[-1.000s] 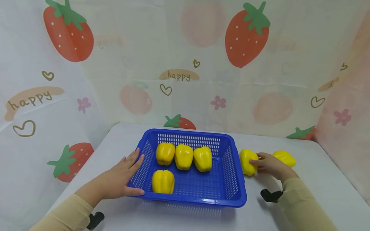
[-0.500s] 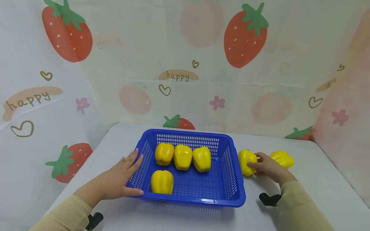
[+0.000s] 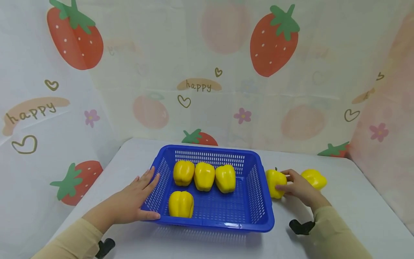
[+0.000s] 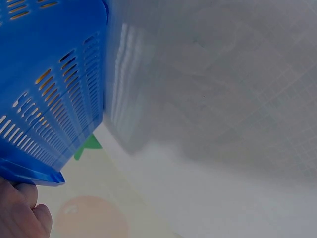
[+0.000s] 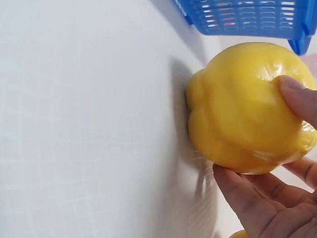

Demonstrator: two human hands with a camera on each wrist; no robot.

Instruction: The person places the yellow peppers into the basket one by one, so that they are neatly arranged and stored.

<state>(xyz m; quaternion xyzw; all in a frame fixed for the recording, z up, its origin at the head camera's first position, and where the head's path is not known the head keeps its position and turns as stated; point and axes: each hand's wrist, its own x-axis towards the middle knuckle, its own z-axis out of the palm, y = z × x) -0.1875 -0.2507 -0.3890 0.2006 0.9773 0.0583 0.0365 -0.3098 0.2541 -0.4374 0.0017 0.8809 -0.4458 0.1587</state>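
Note:
My left hand (image 3: 129,203) rests with extended, spread fingers along the left rim of a blue plastic basket (image 3: 223,223), thumb at the near corner. To the basket's right, my right hand (image 3: 300,189) pinches a yellow bell pepper (image 3: 274,183), its stem pointing up in the head view. Up close in the right wrist view, the thumb presses one side of that pepper (image 5: 242,114) and the fingers (image 5: 242,198) support the other. Inside the basket, three yellow peppers (image 3: 204,176) stand in a row at the back. Another yellow pepper (image 3: 181,204) sits at the front left.
Beyond my right hand, one more yellow pepper (image 3: 313,178) lies on the white table (image 3: 352,201), partly hidden by the hand. A curtain (image 3: 207,54) printed with strawberries encloses the table at the back and sides.
The pepper in my right hand has tipped more upright, so its stem now shows on top. My fingers have closed round it. The left hand stays on the basket rim.

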